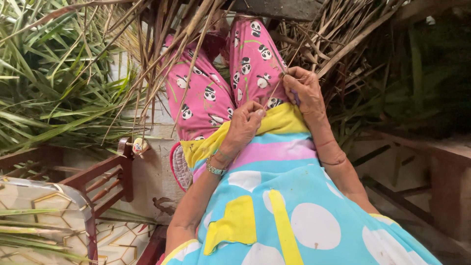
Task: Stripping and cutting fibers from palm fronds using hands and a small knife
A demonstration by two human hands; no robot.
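Note:
I sit with my legs in pink patterned trousers stretched forward, a bright blue, yellow and pink dress over my lap. My left hand rests on my lap with its fingers pinched on the lower end of a thin dry leaf rib. My right hand, a little farther out over my right knee, grips the same rib higher up, with something small and purple partly hidden in the fist. A bundle of dry brown palm strips lies across my knees.
Green palm fronds are heaped at the left. A wooden chair frame and a patterned cushion stand at the lower left. More dry fronds pile up at the upper right, and a wooden bench edge runs along the right.

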